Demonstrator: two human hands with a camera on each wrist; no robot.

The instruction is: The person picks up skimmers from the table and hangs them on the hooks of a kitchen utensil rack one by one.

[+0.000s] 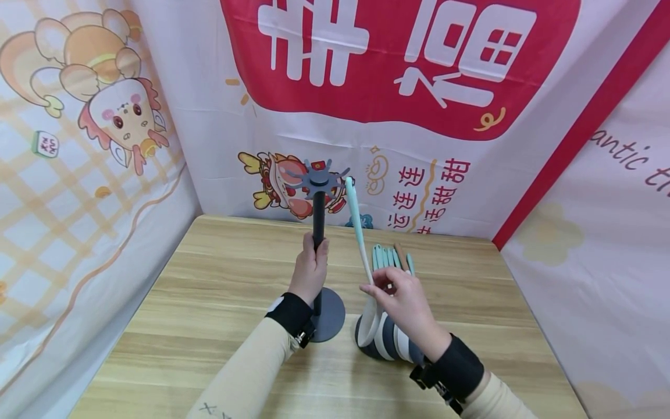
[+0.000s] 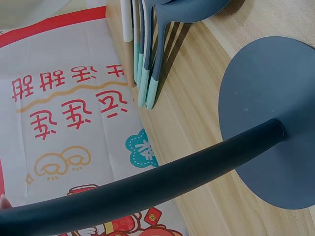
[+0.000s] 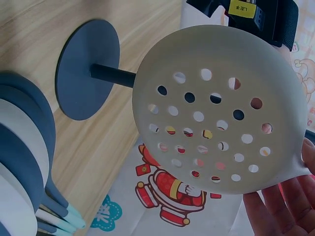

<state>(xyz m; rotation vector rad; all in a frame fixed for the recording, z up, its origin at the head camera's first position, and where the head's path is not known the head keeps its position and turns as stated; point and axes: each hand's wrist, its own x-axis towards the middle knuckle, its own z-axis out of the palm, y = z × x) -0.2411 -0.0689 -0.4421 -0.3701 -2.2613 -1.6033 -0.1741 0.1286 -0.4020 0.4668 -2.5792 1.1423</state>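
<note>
A dark grey utensil stand (image 1: 319, 218) stands upright on its round base (image 1: 331, 323), with a ring of hooks (image 1: 319, 179) at the top. My left hand (image 1: 310, 272) grips its pole about midway. In my right hand (image 1: 405, 299), thumb and fingers pinch a skimmer (image 1: 357, 218) with a mint-green handle. Its handle points up, and the tip is beside a hook on the stand's right; I cannot tell whether they touch. Seen in the right wrist view, the skimmer's pale round head (image 3: 197, 51) is full of holes and hangs lowest.
Right of the stand, several kitchen utensils (image 1: 388, 337) lie in a row, their mint-green handles (image 1: 386, 256) pointing toward the back wall. One handle is brown (image 1: 401, 256). Printed cloth (image 1: 220, 192) hangs behind the wooden table (image 1: 235, 262) and along both sides.
</note>
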